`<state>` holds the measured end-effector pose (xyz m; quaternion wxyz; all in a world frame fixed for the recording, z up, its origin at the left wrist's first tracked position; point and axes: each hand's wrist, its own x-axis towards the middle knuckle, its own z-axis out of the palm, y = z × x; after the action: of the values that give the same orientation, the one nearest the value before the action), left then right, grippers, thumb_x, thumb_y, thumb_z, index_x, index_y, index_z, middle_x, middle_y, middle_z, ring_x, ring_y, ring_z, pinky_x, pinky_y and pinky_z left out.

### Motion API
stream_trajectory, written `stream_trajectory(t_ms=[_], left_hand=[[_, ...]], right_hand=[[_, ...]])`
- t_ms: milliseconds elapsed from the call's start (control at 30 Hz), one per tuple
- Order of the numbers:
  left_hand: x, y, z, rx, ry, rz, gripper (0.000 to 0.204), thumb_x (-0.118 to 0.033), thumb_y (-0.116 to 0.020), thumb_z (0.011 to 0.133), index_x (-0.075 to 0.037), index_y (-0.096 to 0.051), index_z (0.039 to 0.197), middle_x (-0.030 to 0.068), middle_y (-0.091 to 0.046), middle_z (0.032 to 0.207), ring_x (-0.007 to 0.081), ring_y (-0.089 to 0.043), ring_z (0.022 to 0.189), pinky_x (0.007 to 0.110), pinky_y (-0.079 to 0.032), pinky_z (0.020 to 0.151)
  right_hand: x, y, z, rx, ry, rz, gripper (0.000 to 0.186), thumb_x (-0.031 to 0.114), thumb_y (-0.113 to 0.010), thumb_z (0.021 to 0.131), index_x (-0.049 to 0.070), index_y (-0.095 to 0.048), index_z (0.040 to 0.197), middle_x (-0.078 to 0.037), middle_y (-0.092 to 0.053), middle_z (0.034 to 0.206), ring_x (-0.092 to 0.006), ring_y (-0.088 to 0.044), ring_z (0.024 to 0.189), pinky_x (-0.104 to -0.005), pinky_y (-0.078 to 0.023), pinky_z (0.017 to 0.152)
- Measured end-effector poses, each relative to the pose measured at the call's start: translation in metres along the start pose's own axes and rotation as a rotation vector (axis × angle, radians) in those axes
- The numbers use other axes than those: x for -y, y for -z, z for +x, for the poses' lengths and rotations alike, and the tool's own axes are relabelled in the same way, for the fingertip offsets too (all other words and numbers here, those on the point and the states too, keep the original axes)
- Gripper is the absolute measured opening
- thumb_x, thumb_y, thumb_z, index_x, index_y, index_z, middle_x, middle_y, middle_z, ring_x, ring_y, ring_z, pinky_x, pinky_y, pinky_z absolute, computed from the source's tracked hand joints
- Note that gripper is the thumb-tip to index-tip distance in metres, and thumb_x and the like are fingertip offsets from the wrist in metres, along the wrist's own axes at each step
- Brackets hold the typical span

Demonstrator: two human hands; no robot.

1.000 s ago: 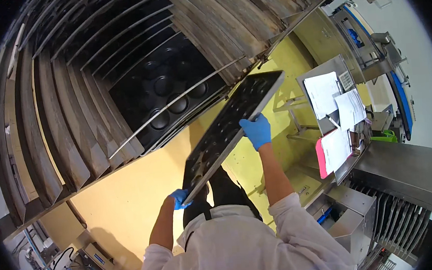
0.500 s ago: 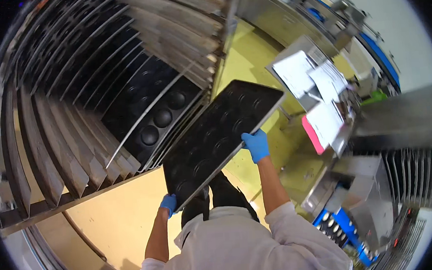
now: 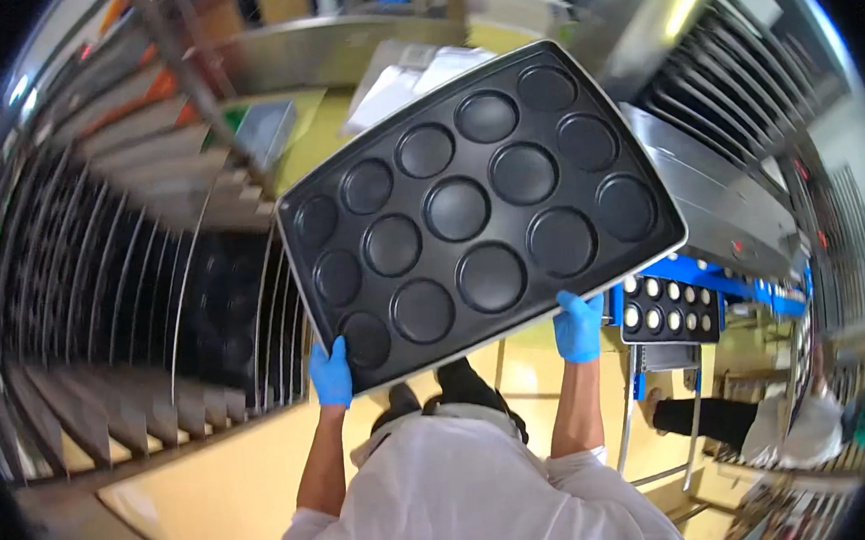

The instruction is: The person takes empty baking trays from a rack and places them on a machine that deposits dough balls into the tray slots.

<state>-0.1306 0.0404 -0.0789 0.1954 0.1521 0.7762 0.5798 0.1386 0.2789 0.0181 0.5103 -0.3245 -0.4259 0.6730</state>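
Note:
A large dark baking tray (image 3: 430, 283) with several shallow round wells, all bare, is held out level in front of me, face up, its light rim showing all round. My left hand (image 3: 332, 375), in a blue glove, grips its near left corner. My right hand (image 3: 578, 328), also gloved in blue, is closed on the near edge, right of the middle. Behind the tray, white papers (image 3: 390, 97) lie on a stand, partly hidden.
A metal rack (image 3: 249, 373) with trays is at left. At right, a blue-framed conveyor (image 3: 694, 274) carries a tray (image 3: 668, 308) of pale rounds beside a steel machine (image 3: 709, 200). A co-worker (image 3: 787, 431) is at lower right. More racking (image 3: 730, 79) stands upper right.
I have turned right, so the rack has swung leftward and the conveyor and co-worker show. The held tray, earlier slanted by the rack, now faces up flatter and higher in view.

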Motion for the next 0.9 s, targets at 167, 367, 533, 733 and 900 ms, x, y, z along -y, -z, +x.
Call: stream_trajectory(t_ms=[167, 367, 533, 733, 900], left_hand=[[-0.082, -0.060, 0.022, 0.094, -0.216, -0.029, 0.016, -0.009, -0.055, 0.089, 0.004, -0.059, 0.098, 0.0048, -0.060, 0.085, 0.0120, -0.052, 0.075, 0.031, -0.044, 0.068], [-0.306, -0.233, 0.007, 0.516, -0.552, -0.344, 0.032, 0.004, -0.046, 0.080, 0.005, -0.057, 0.110, 0.0047, -0.061, 0.094, 0.0106, -0.052, 0.082, 0.025, -0.044, 0.073], [-0.458, -0.434, 0.025, 0.889, -0.887, -0.354, 0.032, 0.001, -0.047, 0.077, 0.006, -0.058, 0.106, 0.0046, -0.061, 0.090, 0.0107, -0.053, 0.083, 0.027, -0.044, 0.074], [-0.590, -0.605, 0.057, 0.681, -1.321, -0.096, 0.018, -0.015, -0.051, 0.080, -0.002, -0.062, 0.075, 0.0174, -0.055, 0.070, 0.0288, -0.052, 0.064, 0.038, -0.041, 0.060], [-0.636, -0.669, 0.070, 0.693, -1.108, -0.192, 0.019, -0.016, -0.054, 0.076, 0.001, -0.061, 0.070, 0.0148, -0.054, 0.062, 0.0241, -0.053, 0.057, 0.039, -0.043, 0.052]], right_hand=[[0.061, 0.056, -0.006, -0.236, 0.257, 0.303, 0.061, -0.004, -0.055, 0.069, 0.006, -0.044, 0.128, -0.006, -0.056, 0.115, -0.0237, -0.060, 0.098, -0.0384, -0.054, 0.081], [0.201, 0.168, 0.057, -0.438, 0.567, 0.451, 0.010, 0.013, -0.064, 0.073, 0.013, -0.060, 0.082, -0.004, -0.062, 0.077, -0.0198, -0.062, 0.075, -0.0333, -0.051, 0.072], [0.327, 0.307, 0.172, -0.373, 0.767, 0.450, 0.009, 0.012, -0.059, 0.079, 0.012, -0.055, 0.086, -0.005, -0.062, 0.080, -0.0167, -0.062, 0.078, -0.0312, -0.051, 0.070], [0.456, 0.380, 0.328, -0.247, 0.760, 0.429, 0.010, 0.015, -0.063, 0.080, 0.012, -0.060, 0.089, -0.005, -0.065, 0.088, -0.0199, -0.062, 0.080, -0.0334, -0.051, 0.073], [0.504, 0.403, 0.430, -0.216, 0.719, 0.400, 0.010, 0.016, -0.066, 0.077, 0.013, -0.058, 0.084, -0.004, -0.063, 0.079, -0.0195, -0.061, 0.073, -0.0335, -0.052, 0.067]])
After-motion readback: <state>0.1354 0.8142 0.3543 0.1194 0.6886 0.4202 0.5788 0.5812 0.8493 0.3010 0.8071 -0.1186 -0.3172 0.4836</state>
